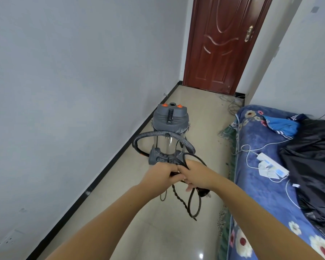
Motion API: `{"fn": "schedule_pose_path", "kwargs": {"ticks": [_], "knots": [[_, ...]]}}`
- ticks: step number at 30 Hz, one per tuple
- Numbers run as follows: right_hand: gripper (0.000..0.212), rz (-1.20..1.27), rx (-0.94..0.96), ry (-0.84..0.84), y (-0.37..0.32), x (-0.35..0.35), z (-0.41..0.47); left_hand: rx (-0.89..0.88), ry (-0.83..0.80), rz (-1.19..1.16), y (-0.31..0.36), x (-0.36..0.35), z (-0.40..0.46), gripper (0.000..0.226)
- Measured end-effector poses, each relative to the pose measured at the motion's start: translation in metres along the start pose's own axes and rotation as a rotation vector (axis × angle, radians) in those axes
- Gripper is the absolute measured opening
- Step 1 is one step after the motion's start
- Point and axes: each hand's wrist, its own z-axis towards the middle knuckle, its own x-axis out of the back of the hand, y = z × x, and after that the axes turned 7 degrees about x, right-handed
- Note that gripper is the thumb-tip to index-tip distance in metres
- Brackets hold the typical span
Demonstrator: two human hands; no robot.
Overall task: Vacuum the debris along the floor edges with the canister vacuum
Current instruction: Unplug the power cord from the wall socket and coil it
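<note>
Left hand and right hand grip the coiled power cord, apparently untangling it before plugging in the canister vacuum.

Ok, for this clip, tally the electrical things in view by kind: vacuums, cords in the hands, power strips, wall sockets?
Canister vacuum: 1
Black power cord, held by the left hand and right hand: 1
White power strip on the bed: 1
Wall socket low on the left wall: 1
Total: 4
</note>
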Motion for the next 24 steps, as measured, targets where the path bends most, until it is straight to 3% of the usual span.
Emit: {"fn": "schedule_pose_path", "kwargs": {"ticks": [4,6,9,11,18,21,24], "knots": [[0.035,0.09,-0.014,-0.083,-0.008,0.022,0.012,0.028,0.053,-0.24,-0.006,0.002,0.01,0.041],[0.032,0.183,-0.052,-0.175,-0.014,0.04,0.02,0.068,0.069,-0.295,-0.016,0.004,0.017,0.042],[0.028,0.129,-0.047,-0.368,-0.02,0.069,0.031,0.13,0.068,-0.168,-0.052,0.006,0.031,0.034],[0.021,0.153,-0.032,-0.394,-0.02,0.089,0.04,0.179,0.097,-0.124,-0.083,0.011,0.045,0.038],[0.03,0.55,0.196,-0.027,-0.023,0.163,0.091,0.251,0.073,-0.129,-0.16,0.032,0.142,0.031],[0.025,0.718,0.244,0.171,-0.021,0.187,0.12,0.154,0.069,-0.064,-0.169,0.043,0.187,0.037],[0.028,0.884,0.216,0.414,-0.01,0.202,0.148,0.057,-0.005,-0.061,-0.174,0.056,0.231,0.018]]}}
